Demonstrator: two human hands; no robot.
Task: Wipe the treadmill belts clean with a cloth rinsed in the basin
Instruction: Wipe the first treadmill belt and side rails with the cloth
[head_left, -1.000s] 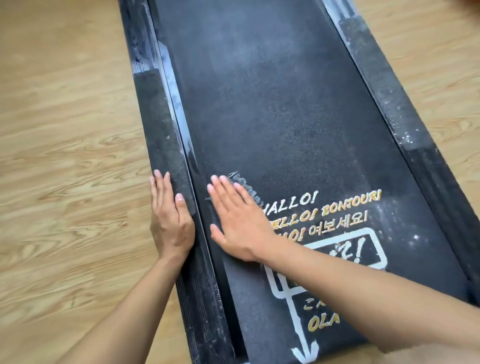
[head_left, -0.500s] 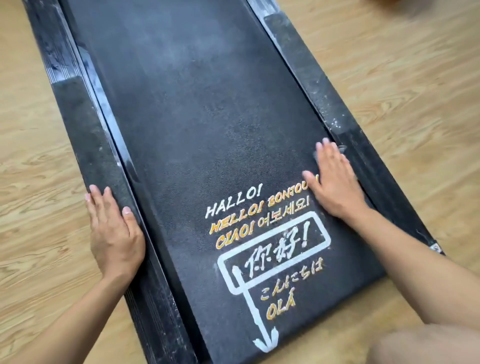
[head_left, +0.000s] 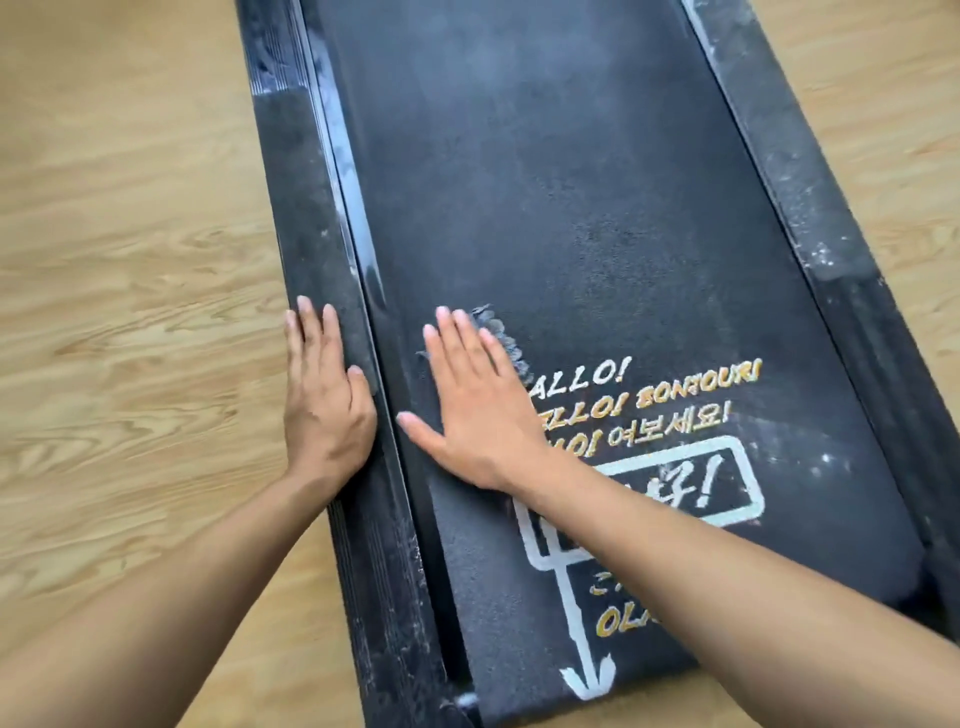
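I see my right hand (head_left: 478, 410) flat, fingers straight, pressing the grey cloth (head_left: 500, 332) onto the belt (head_left: 597, 208) at centre frame. My left hand (head_left: 327, 410) lies flat on the rail (head_left: 306, 208) beside it.

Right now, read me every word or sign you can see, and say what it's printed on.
All on the treadmill belt:
"ALLO!" white, first letter under the right hand
"BONJOUR!" gold
"여보세요!" gold
"OL" gold, rest behind the forearm
White box ending in "!", characters hidden
White arrow pointing to the near end
Two gold words start hidden: unreadable.
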